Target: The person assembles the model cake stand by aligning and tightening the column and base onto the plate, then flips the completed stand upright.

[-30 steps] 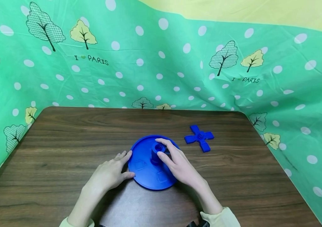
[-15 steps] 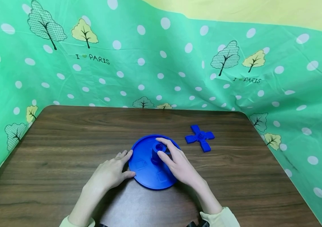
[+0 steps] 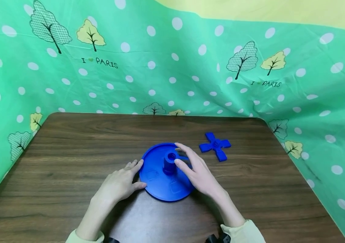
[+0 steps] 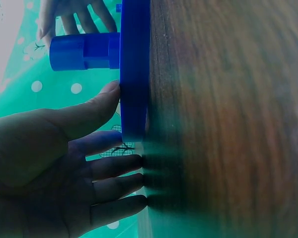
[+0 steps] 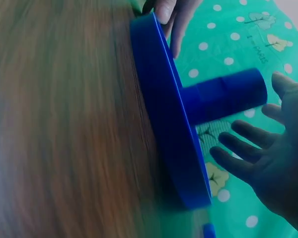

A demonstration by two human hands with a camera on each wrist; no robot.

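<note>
A round blue disc point(image 3: 157, 190) with a low raised rim lies on the table, and a hollow blue post point(image 3: 169, 166) stands upright at its middle. My left hand point(image 3: 119, 185) rests at the disc's left edge, thumb and index finger touching the rim. In the left wrist view, the other fingers of the left hand point(image 4: 44, 163) stretch out to the tabletop. My right hand point(image 3: 202, 177) hovers over the disc's right side, fingers spread. The right wrist view shows a gap between the post point(image 5: 223, 96) and the fingers of the right hand point(image 5: 283, 144).
A blue four-armed cross piece point(image 3: 216, 145) lies on the wood-grain table point(image 3: 99, 141), behind and to the right of the disc. Green dotted cloth point(image 3: 166, 67) printed with trees hangs around the table's back and sides.
My right hand has let go of the post and moved a little to the right, its thumb and fingers spreading. The left hand stays at the rim.
</note>
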